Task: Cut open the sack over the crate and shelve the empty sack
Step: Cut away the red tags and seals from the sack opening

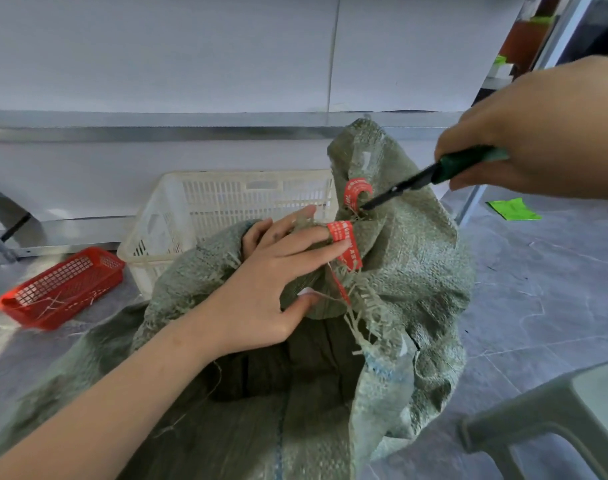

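While the sack (416, 271) is not yet open, the left hand (271, 289), reaching in from seven o'clock, has its fingers (316, 247) curled closed around the bunched neck of the woven green fabric, thumb pressed underneath, pinning it just below a red tie (345, 242). Loose frayed threads hang down from the gathered mouth towards six o'clock. Nearest the camera the sack's body sags in dark folds on the floor (537, 289).

Just beyond the left hand, towards one o'clock, a second red tie (356, 192) loops round the upper tuft of the sack. The dark blades of the scissors (416, 180) touch the fabric right beside that loop. The right hand (544, 129), coming in from two o'clock, is wrapped shut round the green handle.

Farther back at eleven o'clock the white crate (226, 209) stands directly behind the sack, with a red basket (60, 289) well to its nine o'clock side, and a metal shelf (191, 133) runs along the wall behind.

By my reading the task is at its start: the cutting is only beginning, both ties look intact, and the sack sits in front of the crate rather than over it. Emptying and shelving are all left to do.
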